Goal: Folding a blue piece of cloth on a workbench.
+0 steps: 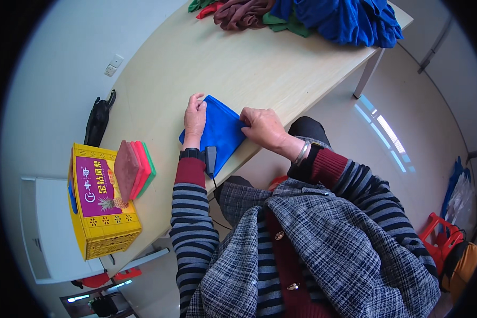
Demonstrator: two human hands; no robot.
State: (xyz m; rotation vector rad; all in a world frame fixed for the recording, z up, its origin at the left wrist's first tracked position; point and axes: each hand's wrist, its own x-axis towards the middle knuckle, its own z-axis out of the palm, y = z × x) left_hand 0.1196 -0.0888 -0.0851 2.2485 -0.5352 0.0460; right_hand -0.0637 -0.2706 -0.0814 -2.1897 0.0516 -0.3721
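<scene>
A folded blue cloth (222,124) lies on the table in front of me, one corner pointing away. My left hand (195,116) rests along its left edge, fingers curled at the far corner and closed on the fabric. At the cloth's right corner, my right hand (264,127) pinches the edge between thumb and fingers. A dark wrist strap with a small grey box (211,159) and a cable sits at my left wrist, overlapping the near part of the cloth.
A yellow carton (108,233) stands at the table's left end. Folded brown (125,172), red (141,172) and green (151,169) cloths stand upright beside it. Crumpled blue (350,24) and brown (244,13) cloths pile up at the far end. A black umbrella-like object (98,119) lies by the wall.
</scene>
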